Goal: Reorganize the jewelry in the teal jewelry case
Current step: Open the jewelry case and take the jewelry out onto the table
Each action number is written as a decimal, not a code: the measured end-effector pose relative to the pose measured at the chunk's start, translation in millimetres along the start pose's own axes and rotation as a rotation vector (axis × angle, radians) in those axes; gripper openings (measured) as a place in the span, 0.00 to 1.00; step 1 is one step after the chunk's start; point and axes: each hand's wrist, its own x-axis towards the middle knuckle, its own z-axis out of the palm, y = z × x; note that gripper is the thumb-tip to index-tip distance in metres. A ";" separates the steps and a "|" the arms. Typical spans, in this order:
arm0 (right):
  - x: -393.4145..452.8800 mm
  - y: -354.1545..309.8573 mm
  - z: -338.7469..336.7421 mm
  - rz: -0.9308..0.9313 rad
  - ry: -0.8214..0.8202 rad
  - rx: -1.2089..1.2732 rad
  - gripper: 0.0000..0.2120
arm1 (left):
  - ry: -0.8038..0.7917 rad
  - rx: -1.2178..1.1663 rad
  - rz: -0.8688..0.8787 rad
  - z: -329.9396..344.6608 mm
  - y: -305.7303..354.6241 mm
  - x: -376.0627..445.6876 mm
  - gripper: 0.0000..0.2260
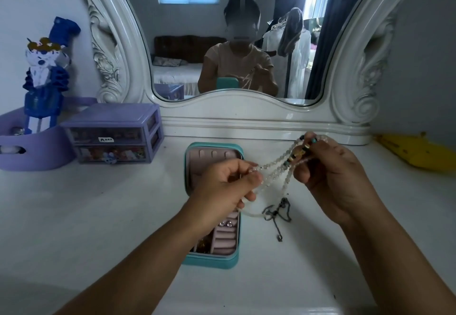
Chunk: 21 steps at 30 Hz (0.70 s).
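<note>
The teal jewelry case point(209, 261) lies open on the white dressing table, its pink lining showing ring rolls and a pair of stud earrings point(226, 223). Above it, both hands hold a white beaded necklace point(276, 171) with gold and turquoise beads. My left hand point(227, 186) pinches the strands over the case. My right hand point(338, 176) grips the necklace's upper end, to the right of the case. A dark chain bracelet point(277, 212) lies on the table beside the case, under the hanging beads.
A purple two-drawer organizer point(113, 134) and a purple basket point(32, 152) holding a blue figurine stand at the back left. A yellow object point(417, 152) lies at the right. The ornate white mirror point(237, 38) rises directly behind the case.
</note>
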 end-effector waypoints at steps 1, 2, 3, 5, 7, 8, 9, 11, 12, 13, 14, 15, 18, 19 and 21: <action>0.1 -1.9 -1.2 -0.011 -0.039 0.023 0.05 | -0.045 0.059 -0.020 1.9 -0.4 0.8 0.04; 0.1 -3.4 -2.5 -0.017 -0.068 0.037 0.05 | -0.098 0.138 -0.039 3.8 -0.8 1.2 0.05; 0.4 -3.8 -4.3 -0.018 -0.084 0.042 0.04 | -0.153 0.222 -0.053 6.0 -1.6 1.4 0.06; 1.1 -3.7 -8.0 -0.011 -0.087 0.031 0.06 | -0.252 0.299 -0.085 11.5 -3.6 1.3 0.07; 0.6 -3.5 -11.8 0.000 -0.090 0.020 0.10 | -0.313 0.243 -0.117 18.6 -5.0 1.7 0.07; 0.0 -4.0 -13.6 0.004 -0.095 0.021 0.12 | -0.321 0.211 -0.118 22.1 -5.4 2.6 0.06; -0.6 -5.0 -14.9 0.003 -0.103 0.024 0.13 | -0.318 0.186 -0.112 24.8 -6.5 4.1 0.05; -1.4 -8.6 -17.8 -0.009 -0.114 0.040 0.16 | -0.322 0.131 -0.108 31.4 -6.8 7.0 0.02; -1.4 -10.9 -19.5 -0.017 -0.117 0.058 0.17 | -0.332 0.103 -0.108 34.7 -6.5 8.4 0.02; -1.6 -13.2 -21.3 -0.026 -0.124 0.075 0.18 | -0.341 0.083 -0.106 38.4 -6.6 9.9 0.02; -1.3 -15.1 -23.1 -0.033 -0.133 0.083 0.19 | -0.348 0.069 -0.105 41.3 -6.6 11.1 0.03; -1.6 -17.1 -25.5 -0.037 -0.142 0.082 0.20 | -0.357 0.054 -0.105 44.6 -6.5 12.4 0.04; -4.3 -22.1 -36.6 -0.027 -0.167 0.005 0.22 | -0.387 0.007 -0.124 53.0 -8.7 15.7 0.05; -5.5 -21.9 -43.2 -0.019 -0.162 -0.064 0.23 | -0.382 0.007 -0.132 55.1 -10.5 16.2 0.06; -9.7 -20.7 -56.4 -0.017 -0.121 -0.279 0.21 | -0.355 0.034 -0.143 59.5 -13.0 16.6 0.05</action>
